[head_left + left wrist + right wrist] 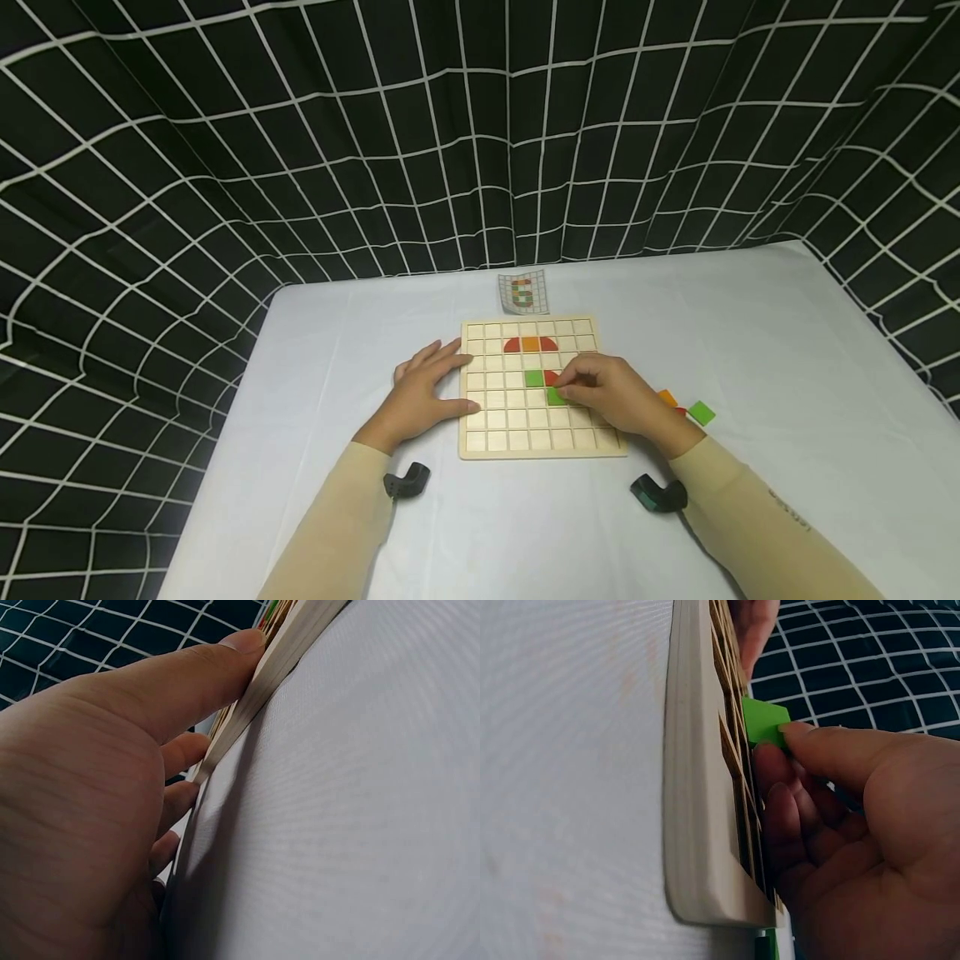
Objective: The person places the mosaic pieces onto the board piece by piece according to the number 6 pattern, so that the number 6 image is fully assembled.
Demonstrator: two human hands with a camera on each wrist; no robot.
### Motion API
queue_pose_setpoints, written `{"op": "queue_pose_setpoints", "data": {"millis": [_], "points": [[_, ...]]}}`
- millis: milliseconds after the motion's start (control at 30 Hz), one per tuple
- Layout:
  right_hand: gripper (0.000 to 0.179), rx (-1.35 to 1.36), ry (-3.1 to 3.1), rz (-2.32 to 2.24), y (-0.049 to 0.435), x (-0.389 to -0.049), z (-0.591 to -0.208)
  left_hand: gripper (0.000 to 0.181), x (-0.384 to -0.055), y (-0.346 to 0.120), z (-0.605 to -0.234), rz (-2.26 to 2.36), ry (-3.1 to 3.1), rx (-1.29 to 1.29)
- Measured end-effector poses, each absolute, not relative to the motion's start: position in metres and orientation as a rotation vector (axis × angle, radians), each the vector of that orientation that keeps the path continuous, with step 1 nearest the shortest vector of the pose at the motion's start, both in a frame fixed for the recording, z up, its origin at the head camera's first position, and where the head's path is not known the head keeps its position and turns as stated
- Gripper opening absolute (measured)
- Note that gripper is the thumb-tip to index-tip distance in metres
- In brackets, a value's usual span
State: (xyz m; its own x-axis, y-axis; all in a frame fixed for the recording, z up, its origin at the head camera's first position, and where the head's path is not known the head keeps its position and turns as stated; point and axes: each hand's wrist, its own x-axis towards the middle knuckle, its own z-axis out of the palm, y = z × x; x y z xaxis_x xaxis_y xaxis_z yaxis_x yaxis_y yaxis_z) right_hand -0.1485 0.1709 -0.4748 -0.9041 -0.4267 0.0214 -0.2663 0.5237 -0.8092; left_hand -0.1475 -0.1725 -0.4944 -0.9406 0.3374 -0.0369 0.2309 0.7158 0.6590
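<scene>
My right hand [611,392] pinches a green square tile [763,720] between thumb and fingers over the wooden grid board [495,417]. In the right wrist view the tile stands tilted, its lower edge at the grid. Just above it on the board lie a green square [533,378] and a red rounded piece [551,377], partly covered by the fingertips. Farther up, an orange square [530,344] sits between two red rounded pieces [512,345]. My left hand [423,396] rests at the board's left edge, fingers spread, thumb touching the rim.
Behind the board lies a small printed card [524,292] with a coloured grid pattern. To the right of the board, partly behind the right wrist, are loose pieces: a green square [702,412], an orange one [667,398] and a red one. A black gridded curtain [450,150] hangs behind the white table.
</scene>
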Motion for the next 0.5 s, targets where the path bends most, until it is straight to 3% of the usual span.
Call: {"op": "queue_pose_setpoints", "data": {"millis": [500], "points": [[0.016, -0.627, 2.586, -1.312, 0.1733, -0.1480, -0.4774, 0.079, -0.1483, -0.1719, -0.4956, 1.025, 2.768, 0.463]]}}
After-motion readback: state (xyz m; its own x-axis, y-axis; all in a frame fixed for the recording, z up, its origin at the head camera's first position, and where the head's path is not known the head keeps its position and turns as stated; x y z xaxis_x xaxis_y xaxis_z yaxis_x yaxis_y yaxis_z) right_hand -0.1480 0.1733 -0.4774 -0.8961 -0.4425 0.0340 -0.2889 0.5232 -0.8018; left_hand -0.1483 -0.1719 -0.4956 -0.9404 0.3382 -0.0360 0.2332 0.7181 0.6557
